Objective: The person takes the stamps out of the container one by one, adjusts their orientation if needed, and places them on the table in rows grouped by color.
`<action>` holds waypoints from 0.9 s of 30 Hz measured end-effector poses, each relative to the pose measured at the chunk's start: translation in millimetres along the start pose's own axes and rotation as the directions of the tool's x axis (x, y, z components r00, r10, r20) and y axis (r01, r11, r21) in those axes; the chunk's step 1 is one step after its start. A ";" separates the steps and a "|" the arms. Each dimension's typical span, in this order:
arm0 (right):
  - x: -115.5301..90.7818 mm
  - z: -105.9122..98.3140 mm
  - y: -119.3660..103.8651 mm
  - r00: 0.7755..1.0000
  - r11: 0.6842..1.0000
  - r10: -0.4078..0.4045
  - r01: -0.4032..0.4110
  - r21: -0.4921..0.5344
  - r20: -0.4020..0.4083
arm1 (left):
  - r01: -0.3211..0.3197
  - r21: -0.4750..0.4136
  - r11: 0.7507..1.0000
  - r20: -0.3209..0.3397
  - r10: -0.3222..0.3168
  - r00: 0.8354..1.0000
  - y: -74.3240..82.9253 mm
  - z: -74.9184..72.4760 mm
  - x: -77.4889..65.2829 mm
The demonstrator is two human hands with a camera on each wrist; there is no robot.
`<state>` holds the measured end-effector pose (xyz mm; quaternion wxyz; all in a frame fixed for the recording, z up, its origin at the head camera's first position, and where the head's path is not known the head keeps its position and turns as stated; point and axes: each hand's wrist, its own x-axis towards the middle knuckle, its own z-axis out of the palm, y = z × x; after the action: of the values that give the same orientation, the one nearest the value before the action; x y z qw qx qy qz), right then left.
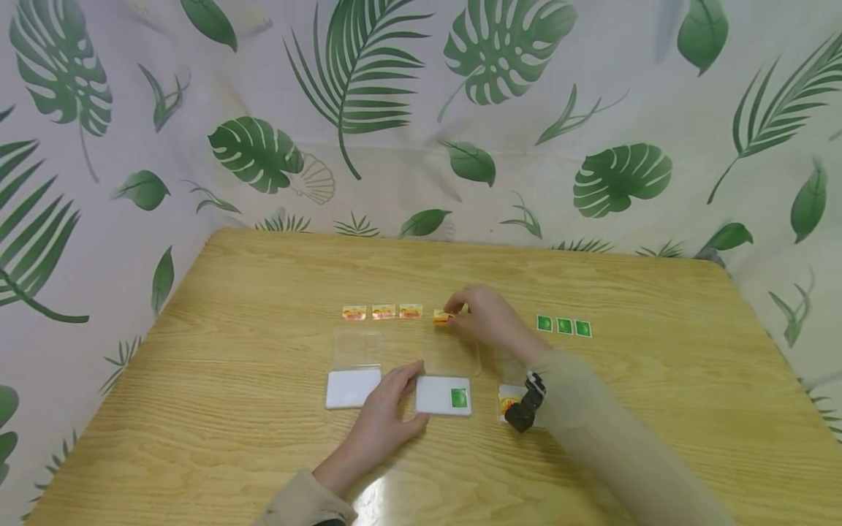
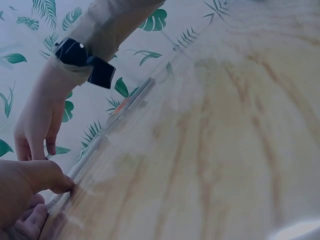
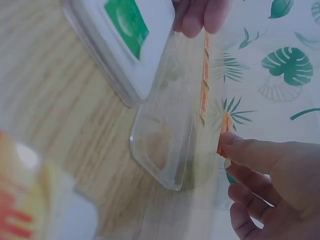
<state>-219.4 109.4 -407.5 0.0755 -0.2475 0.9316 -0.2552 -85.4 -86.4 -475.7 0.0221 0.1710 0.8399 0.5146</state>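
In the head view, a flat white box (image 1: 433, 397) bears a green sticker (image 1: 458, 398) on the right part of its top. My left hand (image 1: 388, 416) holds this box at its left end, thumb at the near edge and fingers at the far edge. Behind the box lies its clear plastic lid (image 1: 452, 359). Just beyond that lid, my right hand (image 1: 485, 315) pinches a small orange-yellow sticker (image 1: 441, 317) between thumb and forefinger. The right wrist view shows this sticker (image 3: 226, 125) held on edge, its other fingers loosely bent.
Three orange-yellow stickers (image 1: 384, 312) lie in a row to the left, and three green stickers (image 1: 564, 326) to the right. Another white box (image 1: 353, 389) with a clear lid (image 1: 358, 351) stands at left. A third box (image 1: 508, 402) is partly hidden under my right wrist.
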 end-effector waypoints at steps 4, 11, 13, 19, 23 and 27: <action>12.3 4.2 4.0 1.000 1.000 0.012 -0.012 -0.002 -0.015 | -0.004 -0.001 1.000 -0.002 0.004 1.000 -0.8 0.5 -0.5; 26.0 10.0 6.9 0.999 0.999 0.033 -0.033 -0.035 0.001 | -0.027 -0.001 1.000 -0.009 0.027 1.000 -3.4 1.7 -0.6; 28.2 11.5 7.6 0.999 0.998 0.034 -0.034 -0.046 0.004 | -0.036 0.000 0.999 -0.012 0.036 0.999 -4.0 2.2 -0.8; 31.6 14.0 9.9 0.999 0.997 0.039 -0.039 -0.059 0.004 | -0.029 -0.012 0.999 -0.006 0.029 1.000 -3.8 2.3 -0.3; 31.7 14.5 10.6 1.000 0.997 0.028 -0.027 -0.069 0.006 | -0.020 -0.020 1.000 -0.002 0.020 1.000 -4.1 1.9 0.2; 32.2 15.0 8.8 1.000 0.997 0.016 -0.015 -0.080 0.010 | -0.036 -0.030 0.999 -0.006 0.036 0.999 -4.2 1.8 -0.1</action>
<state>-247.0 93.4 -425.4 0.0724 -0.2445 0.9426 -0.2156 -86.1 -86.7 -480.3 0.0132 0.1842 0.8290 0.5279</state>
